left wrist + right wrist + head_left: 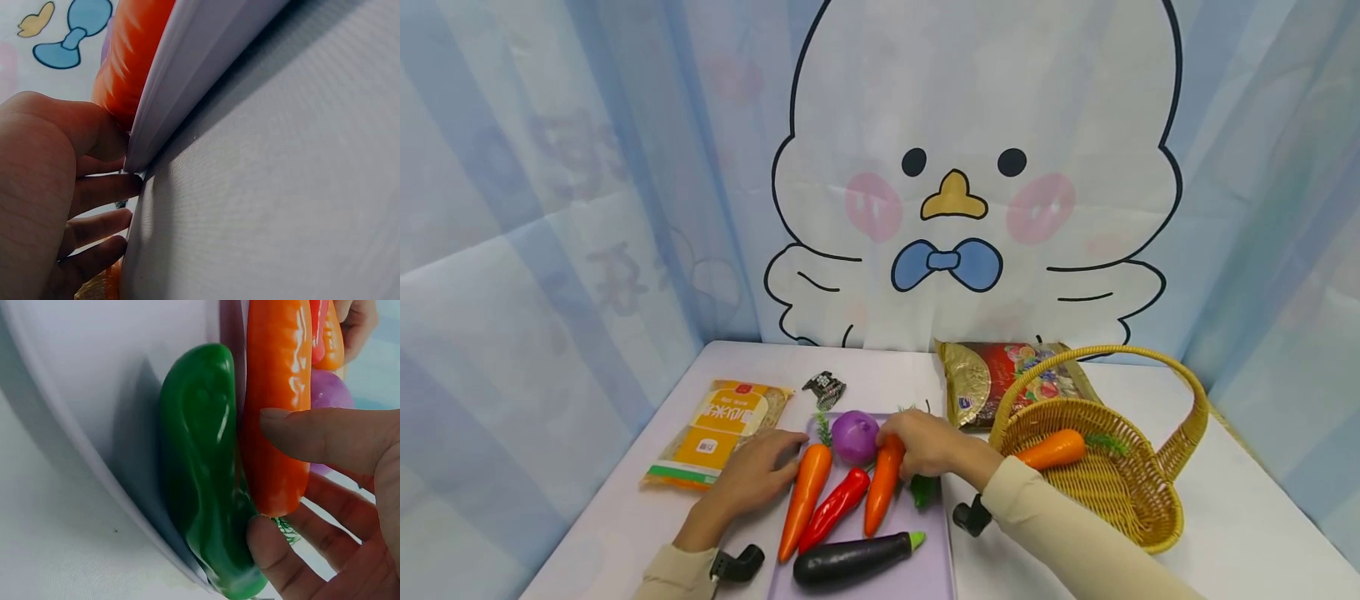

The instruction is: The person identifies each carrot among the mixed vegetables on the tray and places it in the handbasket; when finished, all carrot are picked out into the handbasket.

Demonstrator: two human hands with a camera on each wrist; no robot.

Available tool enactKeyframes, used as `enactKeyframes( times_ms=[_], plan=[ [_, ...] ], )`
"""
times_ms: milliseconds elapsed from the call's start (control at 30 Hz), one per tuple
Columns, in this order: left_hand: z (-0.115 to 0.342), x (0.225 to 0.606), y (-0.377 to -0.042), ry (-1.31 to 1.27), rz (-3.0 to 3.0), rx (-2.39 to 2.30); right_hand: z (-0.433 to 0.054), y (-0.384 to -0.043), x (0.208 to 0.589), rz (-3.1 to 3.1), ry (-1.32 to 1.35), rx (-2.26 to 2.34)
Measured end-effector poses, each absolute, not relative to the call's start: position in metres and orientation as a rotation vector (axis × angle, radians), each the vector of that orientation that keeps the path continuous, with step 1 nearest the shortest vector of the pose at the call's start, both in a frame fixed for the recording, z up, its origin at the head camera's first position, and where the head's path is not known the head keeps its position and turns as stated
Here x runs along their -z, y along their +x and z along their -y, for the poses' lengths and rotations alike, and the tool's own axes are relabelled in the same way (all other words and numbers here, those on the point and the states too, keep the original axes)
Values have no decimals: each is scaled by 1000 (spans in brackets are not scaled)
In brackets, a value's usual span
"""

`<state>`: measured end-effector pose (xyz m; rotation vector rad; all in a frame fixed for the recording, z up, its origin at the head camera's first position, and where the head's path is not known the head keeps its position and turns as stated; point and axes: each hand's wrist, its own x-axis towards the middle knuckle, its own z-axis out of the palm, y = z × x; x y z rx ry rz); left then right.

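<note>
In the head view, my right hand [919, 439] holds an orange carrot [883, 493] by its upper end, on a pale purple tray [938, 575]. In the right wrist view, the thumb lies on this carrot, and one fingertip touches the green pepper [197, 437] next to it. My left hand [758, 473] is at the tray's left edge, its fingertips against the side in the left wrist view. Near it on the tray lies another carrot [806, 502]. A red chili pepper [835, 511], a purple onion [854, 438] and a black eggplant [852, 561] also lie there.
A wicker basket [1167, 508] with a tall handle stands at the right, a carrot [1056, 450] inside it. Behind are a gold and red bag [1011, 379] and a small black wrapper [825, 388]. A yellow grain packet [722, 429] lies at the left.
</note>
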<state>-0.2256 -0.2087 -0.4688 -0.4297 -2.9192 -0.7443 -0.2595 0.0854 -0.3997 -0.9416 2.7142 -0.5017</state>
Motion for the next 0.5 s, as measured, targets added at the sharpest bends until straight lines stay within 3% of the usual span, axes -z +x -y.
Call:
enactKeyframes(
  times_ms=[500],
  plan=[
    [209,470,-226,-425,2927,748,-75,-260,407,-2772,-972,325]
  ],
)
